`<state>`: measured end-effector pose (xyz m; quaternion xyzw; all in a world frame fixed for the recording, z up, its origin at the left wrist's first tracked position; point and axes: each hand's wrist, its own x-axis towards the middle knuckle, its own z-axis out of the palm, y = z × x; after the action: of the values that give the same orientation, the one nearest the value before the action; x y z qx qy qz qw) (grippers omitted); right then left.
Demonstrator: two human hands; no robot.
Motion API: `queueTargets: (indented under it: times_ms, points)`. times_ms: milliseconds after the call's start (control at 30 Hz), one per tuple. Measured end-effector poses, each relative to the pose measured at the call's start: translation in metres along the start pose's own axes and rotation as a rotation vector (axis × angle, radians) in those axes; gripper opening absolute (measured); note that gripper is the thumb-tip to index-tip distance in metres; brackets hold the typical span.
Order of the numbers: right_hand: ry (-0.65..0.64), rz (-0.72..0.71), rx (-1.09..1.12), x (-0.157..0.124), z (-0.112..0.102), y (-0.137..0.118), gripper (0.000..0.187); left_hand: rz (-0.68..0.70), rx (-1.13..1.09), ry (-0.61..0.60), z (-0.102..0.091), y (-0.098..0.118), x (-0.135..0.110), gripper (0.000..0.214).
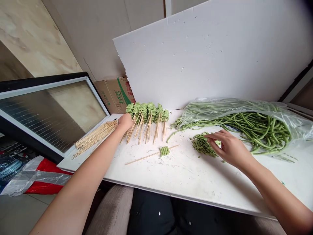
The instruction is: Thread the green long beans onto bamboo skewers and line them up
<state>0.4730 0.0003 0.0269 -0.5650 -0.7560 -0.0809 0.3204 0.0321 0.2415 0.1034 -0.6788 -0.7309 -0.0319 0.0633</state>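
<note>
My left hand (pixel 125 122) reaches far left, its curled fingers resting at the near end of a pile of bare bamboo skewers (pixel 96 137); what it grips is hidden. Just right of it lies a stack of finished skewers threaded with cut green beans (pixel 146 115). My right hand (pixel 227 146) hovers with fingers spread over a small heap of cut bean pieces (pixel 201 145). Between the hands lies one skewer with a few bean pieces on it (pixel 163 150).
A clear plastic bag of long green beans (pixel 246 122) lies at the right on the white board table (pixel 176 176). A white foam panel (pixel 215 52) stands behind. A cardboard box (pixel 114 93) and a glass-topped freezer (pixel 49 111) are at the left.
</note>
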Motion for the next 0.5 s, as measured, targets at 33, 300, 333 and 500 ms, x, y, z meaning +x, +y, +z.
queueTargets:
  times_ms: [33, 300, 333, 500]
  points:
    - [0.002, -0.008, -0.003, 0.000, 0.000, 0.000, 0.032, 0.004, -0.010, 0.016, -0.001, -0.002, -0.004, 0.026]
    - [0.001, -0.036, -0.056, 0.003, -0.008, -0.015, 0.033, -0.003, -0.317, 0.375, -0.016, -0.030, -0.070, 0.033]
    - [-0.001, -0.041, -0.053, 0.004, -0.008, -0.019, 0.033, 0.012, -0.379, 0.421, -0.018, -0.032, -0.083, 0.034]
    - [-0.033, -0.031, 0.040, 0.012, -0.006, -0.056, 0.033, 0.063, -0.588, 0.427, -0.011, -0.021, -0.150, 0.028]
